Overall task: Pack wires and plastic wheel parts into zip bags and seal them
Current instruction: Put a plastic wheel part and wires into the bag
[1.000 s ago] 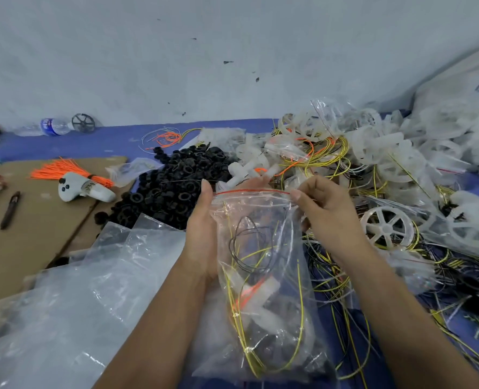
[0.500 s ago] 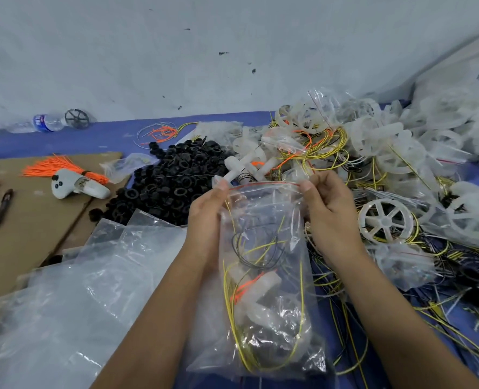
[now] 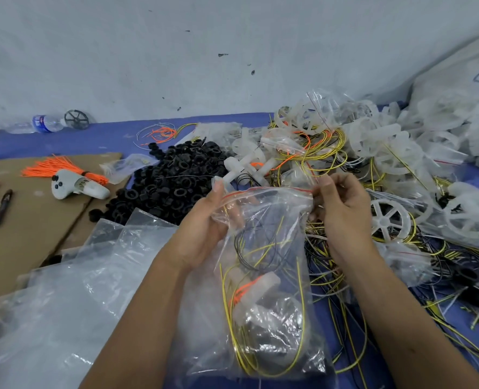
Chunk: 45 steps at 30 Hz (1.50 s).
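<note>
I hold a clear zip bag [image 3: 263,276] upright in front of me, filled with yellow, black and orange wires and white plastic parts. My left hand [image 3: 204,228] grips the bag's upper left side near the red zip strip. At the strip's right end my right hand [image 3: 342,209] pinches the corner between thumb and fingers. The mouth looks partly gaping in the middle. A white spoked wheel [image 3: 385,220] lies just right of my right hand.
A heap of black rings [image 3: 173,181] sits behind the bag. White wheel parts and tangled wires [image 3: 372,153] cover the right side. Empty clear bags [image 3: 64,290] are stacked at the lower left. Brown cardboard [image 3: 22,220] carries a white controller [image 3: 78,186], orange ties and a pen.
Both hands and the bag's top have stayed at about the same place. The zip strip has gone from stretched straight to slack and wavy, and my right hand now pinches its right corner.
</note>
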Available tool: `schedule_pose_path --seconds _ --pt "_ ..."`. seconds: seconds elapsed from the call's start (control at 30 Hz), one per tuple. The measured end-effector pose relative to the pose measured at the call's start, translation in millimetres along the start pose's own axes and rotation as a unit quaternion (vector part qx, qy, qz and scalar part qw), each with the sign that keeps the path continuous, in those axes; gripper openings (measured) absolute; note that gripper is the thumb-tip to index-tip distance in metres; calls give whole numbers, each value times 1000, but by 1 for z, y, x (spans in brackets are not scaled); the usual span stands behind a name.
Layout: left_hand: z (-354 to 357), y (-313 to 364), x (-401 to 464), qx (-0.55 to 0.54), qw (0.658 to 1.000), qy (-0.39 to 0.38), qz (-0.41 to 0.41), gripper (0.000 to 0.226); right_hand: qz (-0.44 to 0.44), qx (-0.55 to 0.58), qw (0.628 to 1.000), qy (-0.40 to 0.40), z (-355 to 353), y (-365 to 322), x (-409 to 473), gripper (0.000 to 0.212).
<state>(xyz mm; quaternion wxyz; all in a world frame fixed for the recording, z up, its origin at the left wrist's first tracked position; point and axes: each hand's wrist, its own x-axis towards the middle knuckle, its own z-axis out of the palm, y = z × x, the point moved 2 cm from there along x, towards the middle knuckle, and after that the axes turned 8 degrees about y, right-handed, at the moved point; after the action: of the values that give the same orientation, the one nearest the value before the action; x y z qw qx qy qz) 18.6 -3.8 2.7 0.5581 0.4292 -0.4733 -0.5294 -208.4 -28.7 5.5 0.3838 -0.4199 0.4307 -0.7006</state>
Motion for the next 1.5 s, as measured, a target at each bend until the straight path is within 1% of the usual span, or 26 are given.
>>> schedule_pose_path --seconds 0.07,0.1,0.13,0.2,0.23,0.27,0.37,0.47,0.53,0.63,0.7,0.77,0.83,0.9,0.93,1.0,1.03,1.07,1.13,1.17,1.27,1.3,1.37,1.4,1.43,1.5 --pt "-3 -1 4 -5 999 43 19 46 29 11 999 -33 0 -1 -2 18" --pt "-5 -3 6 -17 997 69 32 41 38 -3 997 -60 1 -1 -3 18" --pt "-8 -5 7 -25 995 83 49 40 37 -29 995 -90 3 0 -5 16" --pt "-12 -7 9 -35 992 93 79 50 13 -80 988 -129 6 0 -8 11" --pt "-14 -8 9 -35 991 99 88 55 5 -91 988 -127 7 1 -9 10" --pt "-16 -8 10 -31 989 105 97 55 2 -93 989 -116 7 0 -10 9" --pt "-18 -8 11 0 990 97 107 36 4 -80 993 -82 6 -1 -10 12" --pt "-19 -8 12 32 990 86 104 33 -2 -74 994 -79 7 -4 -12 13" --pt "-17 -7 11 58 991 75 96 35 -9 -70 994 -79 8 -6 -13 15" --pt "-12 -10 7 89 992 19 84 47 -16 -69 994 -82 8 -8 -13 17" --pt "-8 -16 6 84 994 -36 66 42 -17 -69 994 -88 9 -9 -14 17" --pt "-2 -18 4 59 996 -60 32 36 -17 -66 994 -86 9 -8 -14 18" --pt "-1 -21 5 19 998 -52 24 36 -18 -61 995 -80 9 -8 -14 21" --pt "-2 -17 7 23 999 -36 32 35 -23 -61 995 -79 9 -8 -13 21" --pt "-3 -17 8 54 997 -24 38 40 -26 -64 995 -78 8 -8 -13 20" --pt "-2 -19 10 147 987 -1 61 64 -32 -69 994 -74 8 -7 -13 18" --pt "-1 -20 10 170 983 14 74 71 -36 -70 994 -71 8 -7 -13 18" --pt "0 -20 10 165 981 38 91 65 -38 -69 995 -67 7 -7 -13 18" --pt "-2 -17 11 139 979 88 118 34 -36 -63 996 -47 6 -8 -13 15" --pt "-5 -14 12 121 980 107 113 27 -34 -56 997 -34 5 -8 -12 12" --pt "-15 -10 12 21 990 124 62 34 -25 -38 999 -1 4 -7 -11 13" --pt "-15 -8 12 -4 992 115 49 33 -19 -31 999 6 4 -7 -11 17" --pt "-13 -8 10 -33 996 84 27 22 5 -15 1000 13 5 -4 -11 24" --pt "-11 -8 10 -26 997 76 24 20 21 -10 1000 13 6 -2 -11 25" --pt "-11 -8 9 10 997 73 30 22 36 -10 999 10 6 0 -11 23" --pt "-10 -9 7 112 990 53 61 31 49 -23 999 0 6 2 -11 16"
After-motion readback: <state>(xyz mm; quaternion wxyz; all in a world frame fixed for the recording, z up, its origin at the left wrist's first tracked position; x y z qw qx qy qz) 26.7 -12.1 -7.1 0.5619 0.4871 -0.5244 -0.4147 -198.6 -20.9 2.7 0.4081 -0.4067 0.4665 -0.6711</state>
